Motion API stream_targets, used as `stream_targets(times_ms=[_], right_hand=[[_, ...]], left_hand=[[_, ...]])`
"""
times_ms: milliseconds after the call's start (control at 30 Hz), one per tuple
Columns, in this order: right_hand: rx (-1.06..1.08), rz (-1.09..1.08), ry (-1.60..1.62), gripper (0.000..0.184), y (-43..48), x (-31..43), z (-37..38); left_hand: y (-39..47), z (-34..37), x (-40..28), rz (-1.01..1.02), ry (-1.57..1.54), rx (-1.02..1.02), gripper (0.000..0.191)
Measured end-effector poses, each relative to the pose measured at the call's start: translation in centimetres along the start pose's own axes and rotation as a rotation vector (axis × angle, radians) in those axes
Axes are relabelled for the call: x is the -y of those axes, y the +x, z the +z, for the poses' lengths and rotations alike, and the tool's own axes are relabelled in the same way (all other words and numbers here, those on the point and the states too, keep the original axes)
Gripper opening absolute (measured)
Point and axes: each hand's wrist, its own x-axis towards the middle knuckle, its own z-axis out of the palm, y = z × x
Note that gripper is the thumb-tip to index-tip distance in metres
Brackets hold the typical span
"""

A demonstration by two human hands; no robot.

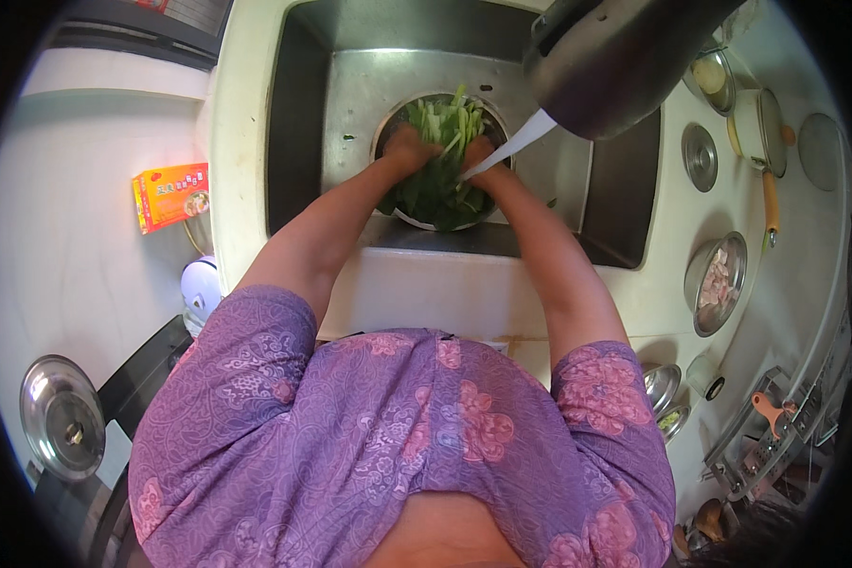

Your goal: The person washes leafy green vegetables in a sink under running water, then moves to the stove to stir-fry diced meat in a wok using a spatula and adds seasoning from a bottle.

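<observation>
Leafy green vegetables fill a round metal basin that stands in a stainless steel sink. Their pale stems point away from me and the dark leaves lie on the near side. My left hand grips the bunch from the left, inside the basin. On the other side my right hand is at the stems, partly hidden by the water stream; its fingers are hard to make out. A stream of water runs from a dark faucet down towards my right wrist and the leaves.
Right of the sink are a steel bowl of raw meat pieces, a metal lid, a lidded pot with an orange handle and a utensil rack. On the left are an orange food box and a round steel lid. The faucet overhangs the sink's right part.
</observation>
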Motion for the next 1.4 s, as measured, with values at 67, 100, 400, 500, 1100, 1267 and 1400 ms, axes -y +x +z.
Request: stream_targets(times_ms=[67, 100, 400, 500, 1100, 1267, 1400], right_hand=[[-0.125, 0.023, 0.110, 0.035, -0.2, 0.5, -0.7], [-0.152, 0.063, 0.147, 0.034, -1.0, 0.8, -1.4], [0.081, 0.273, 0.132, 0.043, -6.5, 3.2, -8.9], [-0.172, 0.094, 0.052, 0.072, -7.4, 3.5, -7.8], [-0.017, -0.079, 0.113, 0.075, -3.2, 1.0, -0.3], [-0.016, -0.174, 0.004, 0.058, -6.5, 0.7, -6.6], [0.145, -0.175, -0.086, 0.035, -9.1, 1.2, -7.5]], left_hand=[[0.2, -0.5, 0.4, 0.057, -0.065, 0.088, 0.072], [0.1, -0.5, 0.3, 0.048, -0.021, 0.050, 0.070], [-3.9, -2.5, -1.2, 0.046, 0.067, -0.100, 0.063], [-6.2, -3.0, -2.5, 0.230, 0.211, -0.111, 0.076], [-5.3, -2.3, -1.4, 0.660, 0.820, 0.143, 0.095], [-5.0, -2.8, -0.4, 0.729, 0.760, 0.132, 0.097], [-5.1, -3.8, -0.3, 0.750, 0.755, 0.187, 0.100]])
